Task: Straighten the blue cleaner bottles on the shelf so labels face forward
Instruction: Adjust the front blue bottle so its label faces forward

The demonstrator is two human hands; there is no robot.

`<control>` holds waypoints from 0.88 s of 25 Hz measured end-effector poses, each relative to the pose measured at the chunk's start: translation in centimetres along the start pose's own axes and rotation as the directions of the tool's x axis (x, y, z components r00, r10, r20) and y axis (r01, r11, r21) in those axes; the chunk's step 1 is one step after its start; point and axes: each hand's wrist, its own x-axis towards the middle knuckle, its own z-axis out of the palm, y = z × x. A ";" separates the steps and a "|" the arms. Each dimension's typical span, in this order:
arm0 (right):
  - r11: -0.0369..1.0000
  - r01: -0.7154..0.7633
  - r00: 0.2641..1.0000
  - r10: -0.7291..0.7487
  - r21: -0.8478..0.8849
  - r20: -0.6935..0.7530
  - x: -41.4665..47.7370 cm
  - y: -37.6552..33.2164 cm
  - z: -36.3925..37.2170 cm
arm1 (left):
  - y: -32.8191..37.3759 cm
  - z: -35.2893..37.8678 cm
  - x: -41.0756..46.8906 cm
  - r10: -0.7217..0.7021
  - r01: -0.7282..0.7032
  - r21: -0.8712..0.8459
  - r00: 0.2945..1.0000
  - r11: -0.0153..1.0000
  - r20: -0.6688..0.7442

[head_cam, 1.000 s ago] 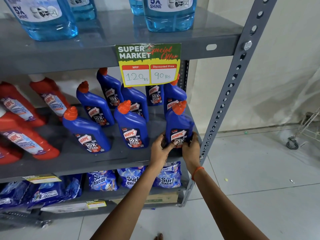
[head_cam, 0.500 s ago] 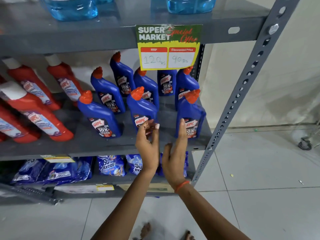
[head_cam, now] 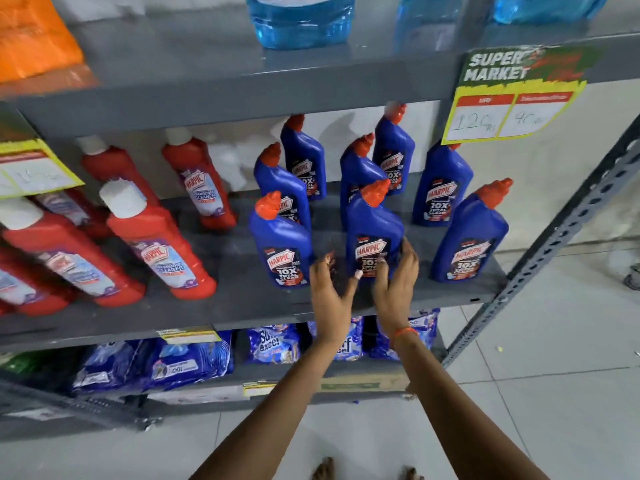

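Note:
Several blue Harpic bottles with orange caps stand on the grey middle shelf (head_cam: 242, 299). The front row holds a left bottle (head_cam: 282, 244), a middle bottle (head_cam: 372, 226) and a right bottle (head_cam: 471, 233), all showing their labels. My right hand (head_cam: 394, 282) wraps the lower right side of the middle bottle, thumb on its label. My left hand (head_cam: 329, 289) is spread in the gap between the left and middle bottles, its thumb tip touching the middle bottle's base. More blue bottles (head_cam: 441, 181) stand behind, some partly hidden.
Red Harpic bottles (head_cam: 156, 244) fill the shelf's left half. A price sign (head_cam: 512, 98) hangs from the upper shelf, which carries blue liquid jugs (head_cam: 301, 19). Detergent packets (head_cam: 273, 344) lie on the lower shelf. A perforated steel post (head_cam: 554, 237) bounds the right side.
Both hands let go of the right front bottle, drew back open, then moved left onto the middle front bottle. The view shifted left and closer.

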 end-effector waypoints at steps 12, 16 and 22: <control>0.987 -0.160 0.937 0.147 0.018 0.317 1.7 0.8 -2.9 | -1.6 0.4 3.7 -0.137 0.145 0.008 0.914 0.989 0.381; 0.988 -0.147 0.926 0.121 0.046 0.356 0.8 1.4 -3.5 | -1.7 0.0 2.2 -0.120 0.134 -0.017 0.933 0.991 0.339; 0.988 -0.141 0.920 0.108 0.063 0.377 0.9 1.5 -3.4 | -1.4 0.1 1.7 -0.120 0.121 0.015 0.949 0.993 0.293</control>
